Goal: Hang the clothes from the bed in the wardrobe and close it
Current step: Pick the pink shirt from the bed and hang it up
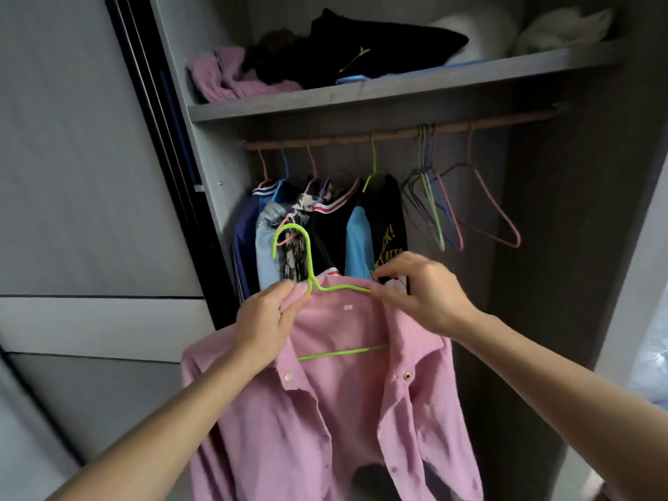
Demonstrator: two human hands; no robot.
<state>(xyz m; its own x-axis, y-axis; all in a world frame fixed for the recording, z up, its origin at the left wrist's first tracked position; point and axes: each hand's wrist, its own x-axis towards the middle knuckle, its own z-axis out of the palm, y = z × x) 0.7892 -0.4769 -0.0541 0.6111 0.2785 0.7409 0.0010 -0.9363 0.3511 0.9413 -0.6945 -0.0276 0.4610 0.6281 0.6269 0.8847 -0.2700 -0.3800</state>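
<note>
Grip: left hand (265,321) pinches pink corduroy shirt (325,428) collar; right hand (423,294) pinches lime-green wire hanger (310,269).
Place: below wooden wardrobe rail (397,132).

Two grips, left grip (267,320) and right grip (423,294), hold one pink shirt (325,428) on one green hanger (341,352). Beyond the grips: one rail (397,131), about five hung garments (325,226) and several empty hangers (452,207), too bunched to count.
</note>
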